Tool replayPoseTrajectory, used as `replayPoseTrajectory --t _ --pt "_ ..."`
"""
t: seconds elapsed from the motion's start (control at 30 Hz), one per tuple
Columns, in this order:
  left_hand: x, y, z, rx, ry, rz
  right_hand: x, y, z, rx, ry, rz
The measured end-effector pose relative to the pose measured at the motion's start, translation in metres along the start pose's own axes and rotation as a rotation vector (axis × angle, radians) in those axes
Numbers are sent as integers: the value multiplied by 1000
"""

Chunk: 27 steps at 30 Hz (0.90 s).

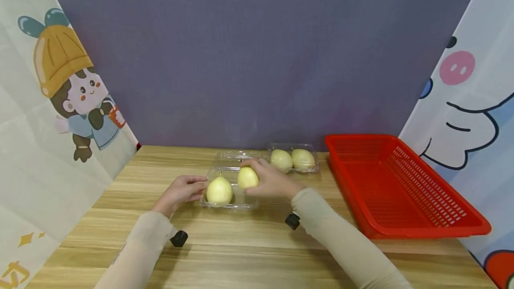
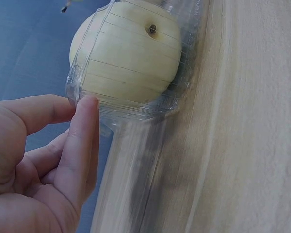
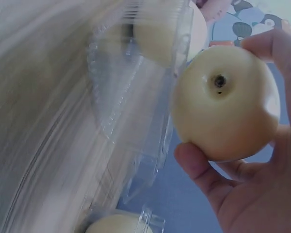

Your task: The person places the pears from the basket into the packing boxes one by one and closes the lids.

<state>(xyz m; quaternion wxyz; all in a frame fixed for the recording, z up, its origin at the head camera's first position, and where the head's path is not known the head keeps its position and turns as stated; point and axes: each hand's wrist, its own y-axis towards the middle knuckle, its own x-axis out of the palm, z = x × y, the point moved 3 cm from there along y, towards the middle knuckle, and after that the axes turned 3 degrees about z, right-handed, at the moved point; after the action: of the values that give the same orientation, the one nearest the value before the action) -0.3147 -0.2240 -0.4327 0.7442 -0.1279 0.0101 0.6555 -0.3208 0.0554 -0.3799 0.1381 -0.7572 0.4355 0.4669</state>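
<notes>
My right hand (image 1: pixel 271 178) grips a pale yellow pear (image 3: pixel 225 104), thumb on one side and fingers on the other, over the right half of a clear plastic clamshell box (image 1: pixel 237 206). Another pear (image 1: pixel 219 191) sits in the box's left half. At the box's left edge, my left hand (image 1: pixel 185 192) pinches the rim between thumb and finger, as the left wrist view shows close up. The box's lid (image 1: pixel 234 157) lies folded back behind it.
Behind my right hand, a second clear box (image 1: pixel 311 168) holds two pears (image 1: pixel 303 159). A red plastic basket (image 1: pixel 361 200) stands on the right side of the wooden table (image 1: pixel 225 253). A grey-blue cloth wall (image 1: pixel 257 57) rises at the table's back edge.
</notes>
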Motion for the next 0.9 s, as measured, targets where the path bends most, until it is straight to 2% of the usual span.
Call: replayPoseTrajectory --t 0.2,0.6,0.9 --pt "0 0 0 -7 -3 -2 6 5 -5 -2 -37 -38" --pt "1 1 0 2 -13 7 15 11 -6 17 -92 -58" --pt "1 0 1 12 -9 8 23 12 -9 6 -182 -77"
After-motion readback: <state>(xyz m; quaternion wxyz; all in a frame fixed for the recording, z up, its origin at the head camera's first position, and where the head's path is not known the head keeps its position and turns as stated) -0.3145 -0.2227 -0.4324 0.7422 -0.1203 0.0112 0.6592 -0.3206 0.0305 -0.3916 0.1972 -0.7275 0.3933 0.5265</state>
